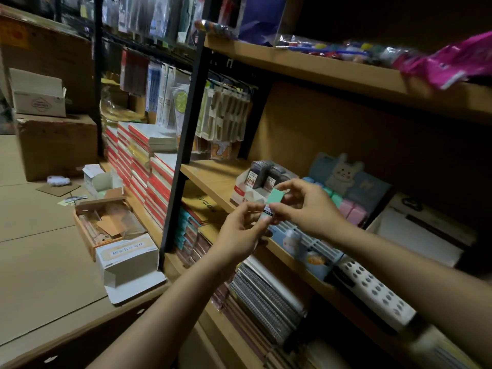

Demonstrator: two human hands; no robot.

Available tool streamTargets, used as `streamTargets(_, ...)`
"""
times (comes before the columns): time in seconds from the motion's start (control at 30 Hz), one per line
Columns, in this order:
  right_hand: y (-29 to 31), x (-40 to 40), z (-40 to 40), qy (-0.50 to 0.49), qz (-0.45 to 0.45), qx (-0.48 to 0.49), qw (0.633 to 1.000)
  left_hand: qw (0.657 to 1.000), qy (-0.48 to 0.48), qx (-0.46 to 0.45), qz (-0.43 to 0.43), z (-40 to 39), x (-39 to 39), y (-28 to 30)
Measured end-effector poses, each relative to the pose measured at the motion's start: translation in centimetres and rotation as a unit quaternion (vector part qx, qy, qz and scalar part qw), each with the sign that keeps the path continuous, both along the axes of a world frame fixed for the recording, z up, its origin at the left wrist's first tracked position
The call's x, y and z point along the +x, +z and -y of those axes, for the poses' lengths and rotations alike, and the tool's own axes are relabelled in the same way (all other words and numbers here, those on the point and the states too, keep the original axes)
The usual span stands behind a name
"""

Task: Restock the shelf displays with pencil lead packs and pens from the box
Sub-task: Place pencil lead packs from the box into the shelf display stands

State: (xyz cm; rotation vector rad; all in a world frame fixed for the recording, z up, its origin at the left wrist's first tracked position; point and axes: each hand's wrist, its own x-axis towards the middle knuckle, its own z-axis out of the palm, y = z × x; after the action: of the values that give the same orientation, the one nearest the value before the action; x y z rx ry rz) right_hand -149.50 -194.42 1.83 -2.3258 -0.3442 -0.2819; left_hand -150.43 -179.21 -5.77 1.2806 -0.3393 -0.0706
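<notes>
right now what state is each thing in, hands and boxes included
left hand: pinching the teal pack
right hand: pinching the teal pack
teal pack: held in the air in front of the shelf
display box: on the shelf, holding upright dark packs
floor carton: open
white box: flap open

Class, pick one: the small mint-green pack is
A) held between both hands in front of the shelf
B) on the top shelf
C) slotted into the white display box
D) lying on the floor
A: the left hand and right hand both pinch the mint-green pack in front of the shelf, just short of the white display box.
</notes>
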Motion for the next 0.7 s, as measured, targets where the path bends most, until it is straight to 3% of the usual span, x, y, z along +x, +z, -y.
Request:
streamTargets(0.1, 0.8, -1.3, 1.5, -0.032, -0.019, 0.008, 0.999, 0.999, -0.004, 0.027, 0.017, 1.7, -0.3, -0.2)
streamTargets(0.2, 3.0, -2.1, 3.9, -0.089, 0.023, -0.011, 0.996, 0.984, 0.028, 0.143, 0.104, 3.1, -0.3, -1.4)
streamTargets(0.3, 5.1, -2.4, 6.9, -0.155, 0.091, -0.090, 0.980, 0.928, 0.038, 0.296, 0.224, 3.9, -0.4, -3.0)
streamTargets(0.43, 4.8, -2.1, 8.6, -0.183, 0.141, -0.184, 0.955, 0.848, 0.010, 0.451, 0.278, 4.5, -0.4, -4.5)
streamTargets(0.7, 1.6, 0.4, 7.3, -0.162, 0.194, -0.255, 0.933, 0.805, 0.017, 0.502, 0.315, 4.1, 0.2, -5.6)
